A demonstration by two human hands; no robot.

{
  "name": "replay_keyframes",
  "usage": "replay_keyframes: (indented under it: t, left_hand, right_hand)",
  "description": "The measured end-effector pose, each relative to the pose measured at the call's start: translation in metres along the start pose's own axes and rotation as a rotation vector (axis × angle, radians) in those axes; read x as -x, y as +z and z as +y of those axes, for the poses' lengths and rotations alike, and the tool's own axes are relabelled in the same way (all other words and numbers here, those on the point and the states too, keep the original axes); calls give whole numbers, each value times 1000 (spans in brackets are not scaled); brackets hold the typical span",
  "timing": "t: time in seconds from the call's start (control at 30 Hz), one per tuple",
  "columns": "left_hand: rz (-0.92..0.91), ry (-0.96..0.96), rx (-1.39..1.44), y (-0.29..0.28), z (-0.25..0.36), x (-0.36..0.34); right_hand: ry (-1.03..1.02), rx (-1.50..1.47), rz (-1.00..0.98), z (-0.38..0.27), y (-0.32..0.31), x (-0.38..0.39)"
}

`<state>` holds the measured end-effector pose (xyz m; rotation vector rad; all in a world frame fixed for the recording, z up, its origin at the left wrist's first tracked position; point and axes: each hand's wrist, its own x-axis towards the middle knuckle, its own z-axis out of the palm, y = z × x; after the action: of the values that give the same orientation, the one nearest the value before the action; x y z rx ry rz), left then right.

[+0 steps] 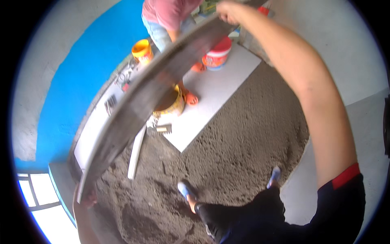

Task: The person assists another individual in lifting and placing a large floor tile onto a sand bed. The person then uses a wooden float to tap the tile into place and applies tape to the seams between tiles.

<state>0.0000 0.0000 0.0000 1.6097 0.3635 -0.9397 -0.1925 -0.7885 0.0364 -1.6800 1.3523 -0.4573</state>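
A large, thin grey slab, seemingly a floor tile (142, 91), is held up slantwise in front of me, its edge bowed by the lens. My right hand (229, 13), arm stretched far forward, is closed round its upper far end. Down at its near left end, my left hand (90, 197) grips the other side, with part of the fingers hidden. Beyond the slab, a yellow bucket (175, 106) of grey mix stands partly covered by it. A notched trowel (164, 129) lies beside that bucket, close to a long white strip (136, 156).
Rough grey mortar (235, 142) spreads under my feet. Pale tiles (223, 99) lie beyond it, bearing a red-rimmed bucket (217, 55). A co-worker in a pink shirt (166, 12) stands there barefoot. An orange bucket (142, 49) sits by the blue wall (93, 57); a window (44, 199) is at left.
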Motion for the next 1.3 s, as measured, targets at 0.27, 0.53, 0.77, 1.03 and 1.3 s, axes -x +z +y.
replay_keyframes:
  t: [0.27, 0.53, 0.77, 1.03, 1.3]
  left_hand:
    - [-57, -272, -327, 63, -52, 26]
    - [19, -304, -257, 93, -171, 35]
    - [-22, -288, -114, 138, -246, 55]
    - [60, -219, -248, 61, -386, -21]
    - [103, -256, -81, 119, -506, -45]
  right_hand:
    - [49, -106, -17, 66, -46, 26]
    - [161, -130, -48, 198, -83, 45]
    - [217, -216, -68, 283, -108, 83]
    - [296, -289, -52, 354, -98, 109]
    - [383, -231, 79, 515, -78, 98]
